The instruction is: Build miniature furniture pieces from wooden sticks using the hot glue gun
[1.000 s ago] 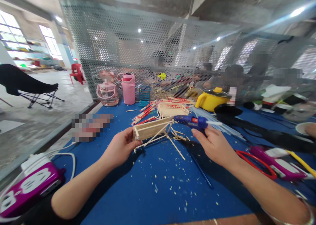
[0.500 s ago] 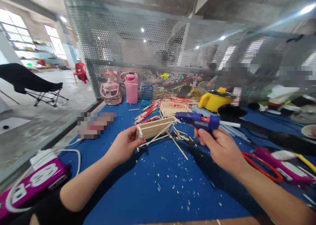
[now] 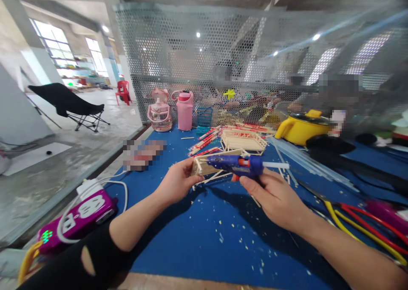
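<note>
Two grips noted: my left fingers [image 3: 194,180] clamp the wooden stick frame [image 3: 208,168]; my right fingers [image 3: 254,188] clamp the glue gun [image 3: 234,163], its nozzle [image 3: 204,159] near the left fingers.

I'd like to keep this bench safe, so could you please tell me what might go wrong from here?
The glue gun, in the right hand, has its nozzle close to the left hand; if it is hot, a slip could burn the skin. The stick frame is thin and held near one end, so a nudge might crack it. A second stick model just beyond could be knocked.
</note>
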The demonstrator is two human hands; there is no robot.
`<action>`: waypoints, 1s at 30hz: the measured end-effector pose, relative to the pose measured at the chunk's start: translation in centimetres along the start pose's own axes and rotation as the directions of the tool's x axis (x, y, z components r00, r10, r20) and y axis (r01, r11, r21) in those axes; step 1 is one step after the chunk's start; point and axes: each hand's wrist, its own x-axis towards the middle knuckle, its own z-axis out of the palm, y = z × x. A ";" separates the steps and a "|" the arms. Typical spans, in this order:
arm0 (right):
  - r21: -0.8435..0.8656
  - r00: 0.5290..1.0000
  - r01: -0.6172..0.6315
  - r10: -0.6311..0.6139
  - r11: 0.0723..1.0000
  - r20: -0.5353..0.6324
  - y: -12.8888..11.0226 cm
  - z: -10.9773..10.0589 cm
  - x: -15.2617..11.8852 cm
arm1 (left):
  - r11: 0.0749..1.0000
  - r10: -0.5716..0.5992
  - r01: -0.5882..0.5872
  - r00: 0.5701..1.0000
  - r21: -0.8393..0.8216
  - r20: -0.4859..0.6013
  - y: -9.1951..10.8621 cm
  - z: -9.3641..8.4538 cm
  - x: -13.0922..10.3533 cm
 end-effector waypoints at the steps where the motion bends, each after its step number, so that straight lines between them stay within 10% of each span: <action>1: -0.014 1.000 0.001 -0.001 1.000 -0.002 0.0 0.2 0.1 | 1.000 -0.001 0.001 1.000 0.005 -0.002 0.0 0.0 0.0; 30: 0.005 0.997 -0.002 0.002 1.000 -0.072 0.8 1.4 0.1 | 1.000 0.005 -0.005 1.000 0.006 -0.004 -0.4 -0.2 0.1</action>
